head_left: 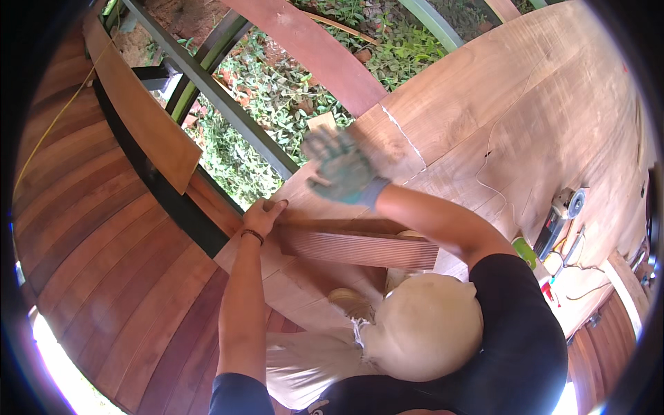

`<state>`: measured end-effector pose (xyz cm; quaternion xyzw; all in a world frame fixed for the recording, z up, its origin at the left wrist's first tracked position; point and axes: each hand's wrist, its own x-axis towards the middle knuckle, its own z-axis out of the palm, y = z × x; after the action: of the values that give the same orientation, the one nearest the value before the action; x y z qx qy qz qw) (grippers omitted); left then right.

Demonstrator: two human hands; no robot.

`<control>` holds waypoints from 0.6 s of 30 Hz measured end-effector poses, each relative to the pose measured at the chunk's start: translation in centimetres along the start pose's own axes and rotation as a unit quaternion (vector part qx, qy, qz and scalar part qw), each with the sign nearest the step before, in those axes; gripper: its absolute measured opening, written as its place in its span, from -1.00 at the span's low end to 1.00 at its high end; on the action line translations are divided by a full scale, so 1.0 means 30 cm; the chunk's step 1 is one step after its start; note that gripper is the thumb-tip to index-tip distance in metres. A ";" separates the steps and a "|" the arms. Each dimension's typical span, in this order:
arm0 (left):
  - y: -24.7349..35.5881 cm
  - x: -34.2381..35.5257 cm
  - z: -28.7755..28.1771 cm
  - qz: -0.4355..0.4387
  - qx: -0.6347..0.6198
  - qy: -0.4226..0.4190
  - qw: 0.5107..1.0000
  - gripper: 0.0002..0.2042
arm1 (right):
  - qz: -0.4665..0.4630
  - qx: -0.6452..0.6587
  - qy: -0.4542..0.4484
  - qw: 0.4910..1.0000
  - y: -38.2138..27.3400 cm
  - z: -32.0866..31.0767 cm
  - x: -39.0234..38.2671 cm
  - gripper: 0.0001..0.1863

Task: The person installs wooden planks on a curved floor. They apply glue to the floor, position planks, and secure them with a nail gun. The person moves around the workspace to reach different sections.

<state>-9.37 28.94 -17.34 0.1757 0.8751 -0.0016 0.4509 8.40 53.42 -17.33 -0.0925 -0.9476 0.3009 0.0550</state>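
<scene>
My left hand (pixel 261 216), bare with a dark bracelet at the wrist, is at the edge of the wooden decking (pixel 443 131), beside the left end of a ribbed wooden board (pixel 360 250). Its thumb sticks out to the right and the other fingers curl down, so what they grip is hidden. Above the decking, my right hand (pixel 344 168) wears a grey-green glove. Motion blurs it somewhat, but the fingers are spread and hold nothing. The ribbed board lies across in front of my knees, its grooved face showing.
A loose plank (pixel 142 104) rests along a dark metal beam (pixel 214 86) at left. Between the beams, plants (pixel 270 111) show below. An angle grinder (pixel 560 218) with cords lies on the right. A reddish board (pixel 321 52) spans the gap. Curved planking (pixel 111 277) fills the left.
</scene>
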 end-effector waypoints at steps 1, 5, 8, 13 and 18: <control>0.004 0.010 0.005 -0.001 -0.007 0.006 1.000 -0.18 | -0.038 0.036 0.046 0.998 -0.006 0.006 0.009 -0.16; 0.009 0.020 0.035 0.107 0.060 0.033 0.992 -0.11 | -0.010 -0.061 -0.011 0.998 0.088 0.021 -0.005 -0.17; 0.031 0.014 0.028 -0.034 0.021 0.052 0.998 -0.11 | 0.021 -0.094 -0.044 0.994 0.165 -0.010 -0.024 -0.17; 0.066 -0.010 -0.012 -0.009 -0.002 0.018 1.000 -0.21 | 0.095 -0.187 -0.070 0.975 0.044 -0.075 0.023 -0.15; 0.053 -0.011 0.015 0.006 -0.001 0.052 0.999 -0.17 | -0.048 -0.024 -0.105 0.993 0.003 -0.055 0.014 -0.18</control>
<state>-8.36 30.26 -17.11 0.1806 0.8963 0.0113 0.4048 8.28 54.49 -16.02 -0.0164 -0.9584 0.2832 -0.0329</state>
